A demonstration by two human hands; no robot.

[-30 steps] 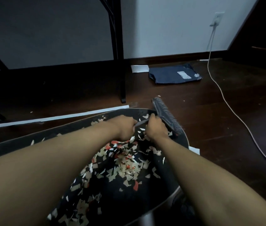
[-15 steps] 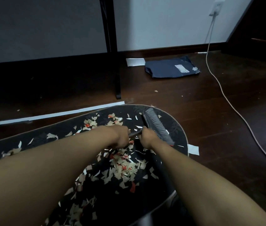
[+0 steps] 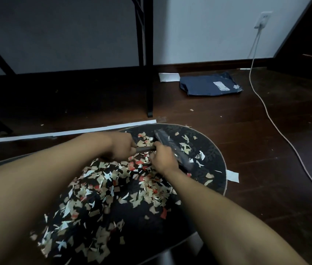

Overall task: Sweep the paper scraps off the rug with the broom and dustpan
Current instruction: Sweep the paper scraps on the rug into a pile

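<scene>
1. Paper scraps (image 3: 113,180), beige, white and red, lie thickly across the middle and near part of the dark patterned rug (image 3: 211,155), with a thinner scatter toward its far rounded end; a few strays sit on the wooden floor (image 3: 247,131) beyond the rug's edge
2. The broom (image 3: 172,146) is a short hand brush with its dark bristle head resting on the rug's far part among the scraps; its handle runs leftward between the two hands
3. The left hand (image 3: 122,146) has its fingers curled round the handle's end; the right hand (image 3: 162,157) grips the handle just beside the bristle head, partly hiding it
4. No readable writing: the blue parcel (image 3: 208,86) near the wall carries a white label, too small and blurred to read
5. A white paper piece (image 3: 232,175) lies on the floor touching the rug's right edge, and a long white strip (image 3: 75,131) lies along its far side
6. A black furniture leg (image 3: 149,73) stands beyond the strip; a white sheet (image 3: 169,77) lies beside the parcel
7. A pale cord (image 3: 270,115) runs from the wall outlet (image 3: 263,19) across the floor to the right of the rug
</scene>
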